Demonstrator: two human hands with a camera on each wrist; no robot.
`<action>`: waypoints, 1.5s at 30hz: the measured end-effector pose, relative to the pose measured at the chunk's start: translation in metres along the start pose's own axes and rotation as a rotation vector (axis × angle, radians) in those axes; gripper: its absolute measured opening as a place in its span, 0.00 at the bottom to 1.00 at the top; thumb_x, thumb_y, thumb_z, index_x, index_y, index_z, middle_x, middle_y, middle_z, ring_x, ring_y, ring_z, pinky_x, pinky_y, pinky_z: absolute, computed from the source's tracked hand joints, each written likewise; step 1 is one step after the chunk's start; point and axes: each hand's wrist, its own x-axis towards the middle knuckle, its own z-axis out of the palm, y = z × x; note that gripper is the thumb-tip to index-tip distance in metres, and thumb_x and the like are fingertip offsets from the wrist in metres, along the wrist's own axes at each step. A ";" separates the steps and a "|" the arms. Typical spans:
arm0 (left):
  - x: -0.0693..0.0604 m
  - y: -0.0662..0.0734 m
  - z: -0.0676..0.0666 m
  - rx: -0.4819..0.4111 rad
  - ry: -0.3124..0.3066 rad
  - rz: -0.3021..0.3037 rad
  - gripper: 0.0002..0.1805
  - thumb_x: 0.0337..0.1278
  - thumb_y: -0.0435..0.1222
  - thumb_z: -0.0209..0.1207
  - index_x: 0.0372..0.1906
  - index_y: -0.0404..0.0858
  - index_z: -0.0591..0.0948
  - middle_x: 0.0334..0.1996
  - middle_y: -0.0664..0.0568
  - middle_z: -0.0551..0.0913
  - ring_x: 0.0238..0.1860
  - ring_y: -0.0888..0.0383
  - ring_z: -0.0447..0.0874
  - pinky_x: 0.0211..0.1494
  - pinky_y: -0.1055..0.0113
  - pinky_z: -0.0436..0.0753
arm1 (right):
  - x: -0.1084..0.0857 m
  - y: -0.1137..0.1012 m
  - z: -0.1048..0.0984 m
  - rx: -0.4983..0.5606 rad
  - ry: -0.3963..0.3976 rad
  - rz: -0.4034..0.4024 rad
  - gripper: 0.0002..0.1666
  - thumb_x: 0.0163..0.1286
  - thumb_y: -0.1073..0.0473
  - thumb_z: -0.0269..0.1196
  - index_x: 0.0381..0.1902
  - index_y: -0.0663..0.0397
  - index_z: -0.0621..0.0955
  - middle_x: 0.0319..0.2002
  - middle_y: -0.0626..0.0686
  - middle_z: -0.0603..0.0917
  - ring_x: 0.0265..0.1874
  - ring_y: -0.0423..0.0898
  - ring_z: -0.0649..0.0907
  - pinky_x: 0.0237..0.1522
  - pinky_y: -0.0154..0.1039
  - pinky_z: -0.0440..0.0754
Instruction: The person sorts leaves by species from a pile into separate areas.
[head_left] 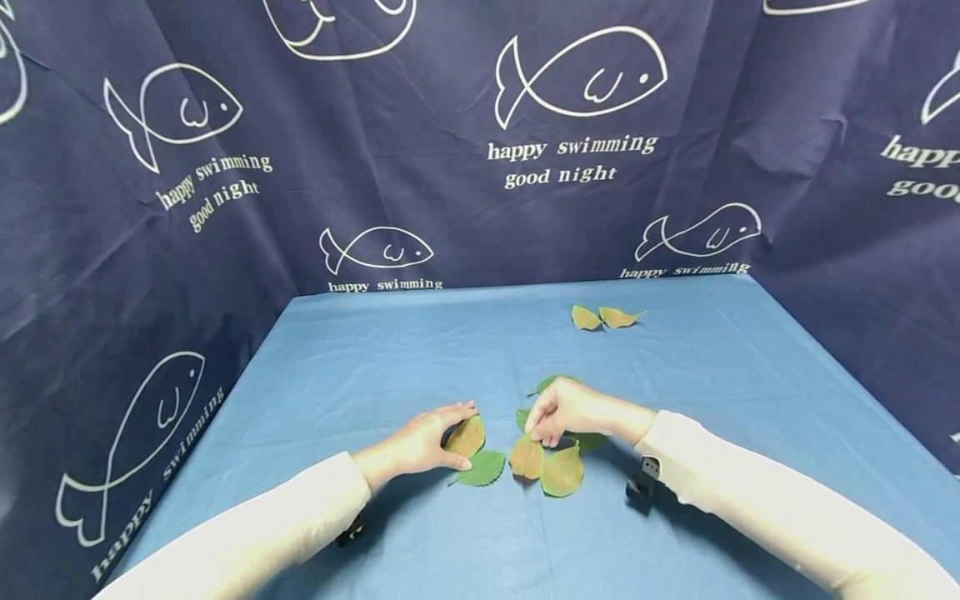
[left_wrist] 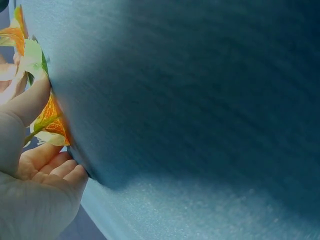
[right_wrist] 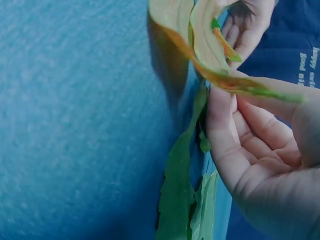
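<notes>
On a blue table [head_left: 360,350], the left hand [head_left: 417,442] spreads, the right hand [head_left: 572,408] pinches. Right fingertips [right_wrist: 219,107] hold a tan leaf [head_left: 527,459] by its end, probably for control; left thumb [head_left: 454,460] and fingers [head_left: 455,412] frame a yellow leaf [head_left: 467,437].

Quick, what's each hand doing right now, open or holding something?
Left hand: open, thumb touching a green leaf.
Right hand: closed, pinching a yellow-brown leaf.

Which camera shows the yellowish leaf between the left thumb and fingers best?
The head view: the yellowish leaf shows much of its broad face. The left wrist view shows it steeply slanted, near the left edge; the right wrist view shows only an orange sliver beside the left hand, possibly it.
</notes>
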 end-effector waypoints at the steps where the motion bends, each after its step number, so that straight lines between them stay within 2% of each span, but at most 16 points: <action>1: 0.000 0.000 0.000 0.001 -0.002 -0.002 0.43 0.50 0.42 0.71 0.72 0.40 0.66 0.74 0.47 0.61 0.74 0.45 0.57 0.73 0.44 0.61 | 0.000 0.001 -0.001 0.025 0.008 0.003 0.07 0.58 0.70 0.67 0.35 0.70 0.86 0.28 0.60 0.88 0.24 0.47 0.86 0.31 0.42 0.88; 6: 0.001 0.001 -0.001 0.003 -0.003 -0.009 0.43 0.50 0.42 0.71 0.72 0.39 0.66 0.74 0.47 0.61 0.74 0.45 0.57 0.73 0.45 0.61 | 0.002 0.004 -0.005 0.152 0.039 0.021 0.11 0.60 0.69 0.67 0.38 0.75 0.84 0.27 0.57 0.88 0.24 0.43 0.85 0.33 0.40 0.88; 13: 0.000 0.002 -0.001 -0.002 -0.002 -0.010 0.43 0.50 0.41 0.71 0.72 0.39 0.66 0.74 0.47 0.61 0.74 0.44 0.57 0.73 0.45 0.62 | 0.003 0.007 -0.014 0.241 0.111 0.068 0.14 0.61 0.69 0.66 0.42 0.77 0.83 0.26 0.52 0.87 0.23 0.41 0.84 0.33 0.35 0.87; 22: 0.001 0.002 -0.001 0.006 0.013 0.006 0.43 0.49 0.41 0.71 0.71 0.38 0.67 0.74 0.46 0.62 0.74 0.44 0.58 0.73 0.45 0.61 | 0.003 0.007 -0.028 0.355 0.204 0.126 0.17 0.62 0.71 0.64 0.46 0.81 0.79 0.28 0.52 0.87 0.25 0.41 0.85 0.35 0.35 0.87; 32: 0.000 0.003 -0.002 0.007 -0.004 -0.011 0.44 0.49 0.42 0.71 0.72 0.40 0.65 0.74 0.48 0.60 0.74 0.44 0.57 0.74 0.46 0.61 | 0.004 0.009 -0.044 0.349 0.253 0.129 0.20 0.64 0.69 0.64 0.49 0.81 0.78 0.29 0.50 0.87 0.27 0.40 0.84 0.36 0.33 0.86; 38: 0.001 0.002 -0.003 0.016 -0.007 -0.030 0.43 0.50 0.42 0.71 0.72 0.41 0.66 0.74 0.49 0.60 0.75 0.45 0.57 0.73 0.46 0.62 | 0.007 0.015 -0.056 0.317 0.278 0.134 0.20 0.64 0.68 0.64 0.50 0.80 0.78 0.31 0.50 0.87 0.28 0.40 0.85 0.37 0.35 0.86; 45: 0.001 0.003 -0.001 0.023 -0.015 -0.024 0.43 0.50 0.42 0.71 0.72 0.40 0.65 0.74 0.48 0.60 0.74 0.45 0.57 0.73 0.46 0.62 | 0.010 0.024 -0.070 0.302 0.328 0.159 0.21 0.65 0.68 0.63 0.52 0.78 0.77 0.31 0.50 0.87 0.29 0.40 0.85 0.39 0.35 0.86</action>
